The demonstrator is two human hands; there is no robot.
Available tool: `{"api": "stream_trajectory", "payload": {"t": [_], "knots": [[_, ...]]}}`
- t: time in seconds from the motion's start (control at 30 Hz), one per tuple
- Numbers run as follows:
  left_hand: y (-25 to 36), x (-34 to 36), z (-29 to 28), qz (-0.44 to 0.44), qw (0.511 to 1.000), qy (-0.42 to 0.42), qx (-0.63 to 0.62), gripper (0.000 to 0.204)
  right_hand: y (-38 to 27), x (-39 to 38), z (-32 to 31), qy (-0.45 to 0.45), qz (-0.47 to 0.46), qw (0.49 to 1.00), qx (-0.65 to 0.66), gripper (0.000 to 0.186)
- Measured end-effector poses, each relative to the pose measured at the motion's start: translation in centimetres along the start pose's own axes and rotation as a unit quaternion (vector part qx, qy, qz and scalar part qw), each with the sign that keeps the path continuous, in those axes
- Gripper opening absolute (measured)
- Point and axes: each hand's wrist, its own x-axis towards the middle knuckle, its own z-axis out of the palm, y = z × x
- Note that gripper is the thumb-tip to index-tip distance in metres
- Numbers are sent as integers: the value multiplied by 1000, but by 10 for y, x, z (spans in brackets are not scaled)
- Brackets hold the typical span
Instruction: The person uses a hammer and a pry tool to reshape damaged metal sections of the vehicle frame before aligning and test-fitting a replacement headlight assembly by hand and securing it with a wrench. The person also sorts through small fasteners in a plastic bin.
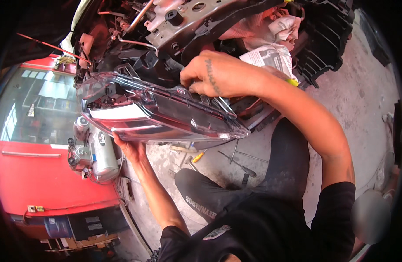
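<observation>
A car headlight [170, 124] with a clear lens and dark housing sits tilted at the front corner of an opened-up car. From below, my left hand [133, 148] grips its lower edge, the thumb against the lens rim. My right hand [216, 75] reaches over the top edge of the headlight, just behind it, with fingers curled inward. Whatever those fingers hold is hidden behind the hand. Close by lies the metal front panel [194, 24] of the engine bay.
Crumpled paper [271, 54] lies in the car's front. A black plastic grille part [325, 39] is at the upper right. An air compressor [105, 153] stands left, before a red vehicle [30, 170]. A yellow-handled tool [198, 157] and a cross wrench [237, 151] are on the floor.
</observation>
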Motion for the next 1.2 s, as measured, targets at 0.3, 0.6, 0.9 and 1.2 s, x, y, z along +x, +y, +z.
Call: {"api": "stream_trajectory", "payload": {"t": [0.3,0.6,0.9,1.2], "knots": [[5,7,-4,20,999,38,24,53,12,14,14,19,-85,990,-111,9],[-1,14,18,-8,1000,-16,22,75,-30,17,-19,-73,79,980,-170,16],[-10,-8,39,26,999,-38,-7,77,-23,2,-19,-100,26,994,-45,15],[-3,14,18,29,999,-21,16,71,-46,-74,-9,354,38,928,-113,14]]}}
